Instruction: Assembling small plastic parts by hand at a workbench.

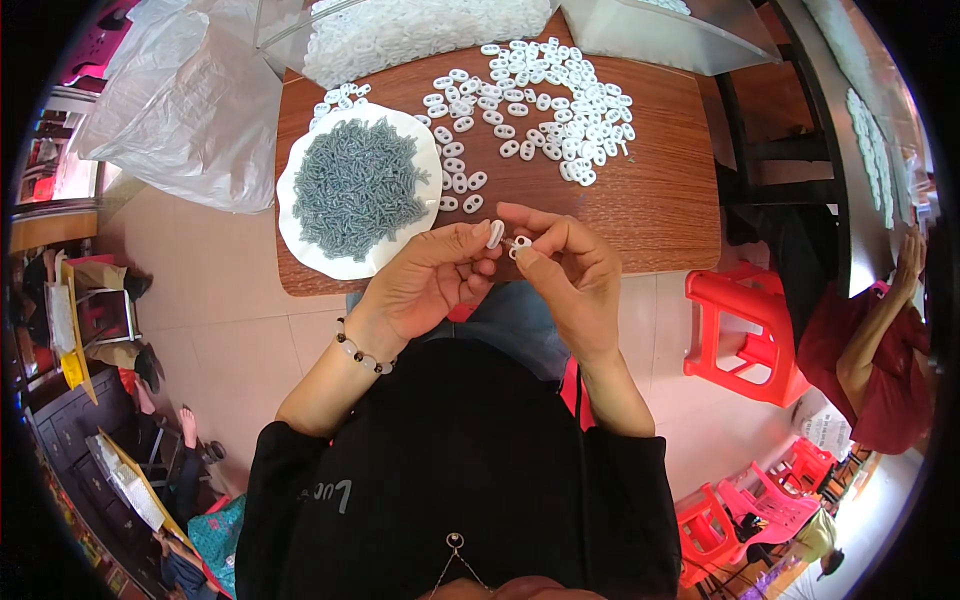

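My left hand (437,268) pinches a small white oval plastic piece (496,234) between thumb and forefinger, with the other fingers curled below. Close by on the right, my right hand (572,275) grips a second white oval piece with two holes (520,247) between thumb and fingers. The two pieces nearly meet, and something small and thin shows between them, too small to make out. Both hands are over the table's near edge. To their left, a white scalloped plate (345,268) holds a heap of small grey-blue translucent pieces (357,188).
Many loose white two-holed ovals (590,130) lie across the brown wooden table (660,200). Clear bins (430,40) with white pieces stand at its far side. Left hangs a plastic bag (190,110); right are a red stool (745,330) and another person's arm (880,320).
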Motion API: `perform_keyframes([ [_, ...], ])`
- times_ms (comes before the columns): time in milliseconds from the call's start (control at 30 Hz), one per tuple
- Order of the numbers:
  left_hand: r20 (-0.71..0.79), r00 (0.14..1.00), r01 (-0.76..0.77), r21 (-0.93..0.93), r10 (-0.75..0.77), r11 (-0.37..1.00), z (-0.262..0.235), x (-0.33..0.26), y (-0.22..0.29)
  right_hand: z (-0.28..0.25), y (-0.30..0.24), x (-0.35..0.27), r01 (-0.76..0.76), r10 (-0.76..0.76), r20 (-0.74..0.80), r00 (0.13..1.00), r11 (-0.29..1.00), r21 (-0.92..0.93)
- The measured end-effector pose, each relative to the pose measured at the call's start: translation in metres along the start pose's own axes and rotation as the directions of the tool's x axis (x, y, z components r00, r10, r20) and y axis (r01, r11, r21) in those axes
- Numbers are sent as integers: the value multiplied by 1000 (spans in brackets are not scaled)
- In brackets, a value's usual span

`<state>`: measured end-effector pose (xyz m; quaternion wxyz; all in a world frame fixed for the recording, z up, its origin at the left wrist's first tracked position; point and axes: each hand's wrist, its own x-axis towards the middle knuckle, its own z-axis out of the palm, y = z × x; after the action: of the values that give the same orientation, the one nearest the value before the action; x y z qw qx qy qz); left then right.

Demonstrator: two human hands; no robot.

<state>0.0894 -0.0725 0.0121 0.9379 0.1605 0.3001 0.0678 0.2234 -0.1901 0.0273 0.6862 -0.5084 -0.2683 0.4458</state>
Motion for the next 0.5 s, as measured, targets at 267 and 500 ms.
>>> perform_keyframes([
  [267, -20, 999, -39, 34, 40, 999, -1, 0, -1, -1, 2, 0, 0, 0, 3, 1000, 999, -53],
  [500, -52, 996, -75, 56, 78, 996, -2, 0, -2, 1, 0, 0, 9, -11, -9, 1000, 990, -140],
])
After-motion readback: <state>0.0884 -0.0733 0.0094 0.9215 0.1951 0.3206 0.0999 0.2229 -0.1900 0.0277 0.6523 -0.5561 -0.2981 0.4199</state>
